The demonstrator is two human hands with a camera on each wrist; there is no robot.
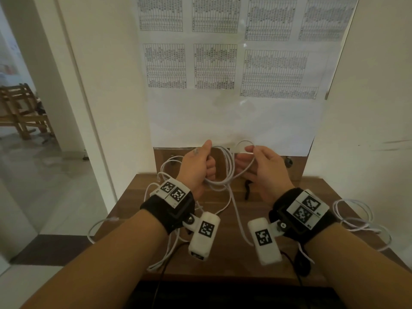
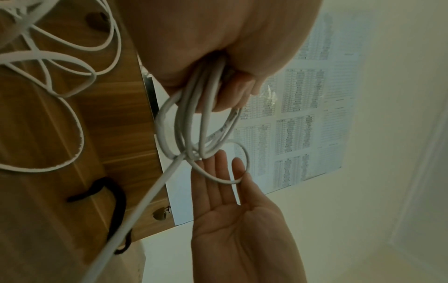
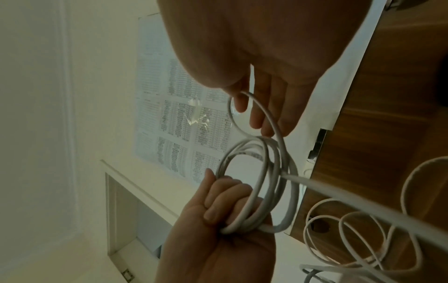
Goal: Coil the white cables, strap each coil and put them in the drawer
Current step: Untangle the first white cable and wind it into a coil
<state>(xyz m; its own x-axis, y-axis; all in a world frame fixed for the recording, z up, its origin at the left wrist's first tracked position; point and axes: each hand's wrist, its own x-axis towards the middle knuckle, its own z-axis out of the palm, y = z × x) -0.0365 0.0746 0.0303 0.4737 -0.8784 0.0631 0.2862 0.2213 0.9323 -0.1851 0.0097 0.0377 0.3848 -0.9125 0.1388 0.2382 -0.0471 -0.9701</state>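
Hands of one person work above a wooden desk [image 1: 209, 259] that stands against a wall with printed sheets [image 1: 214, 65]. No drawer or other container shows in any view, so nothing can be said of contents. The left hand [image 1: 196, 168] has a closed grip around a coil [image 1: 225, 170] of white cable; about four loops can be counted, held upright above the far part of the desk. The right hand [image 1: 263, 170], just right of the coil, has its fingers nearly straight, and one more loop [image 2: 225, 164] lies across them under the thumb. From the coil a free length [image 1: 238, 217] hangs down to the desk. Two other loose white cables lie there: one [image 1: 165, 175] left of the coil, one [image 1: 359, 219] at the right edge of the desk. One black strap [image 1: 247, 188] lies on the desk under the right hand.
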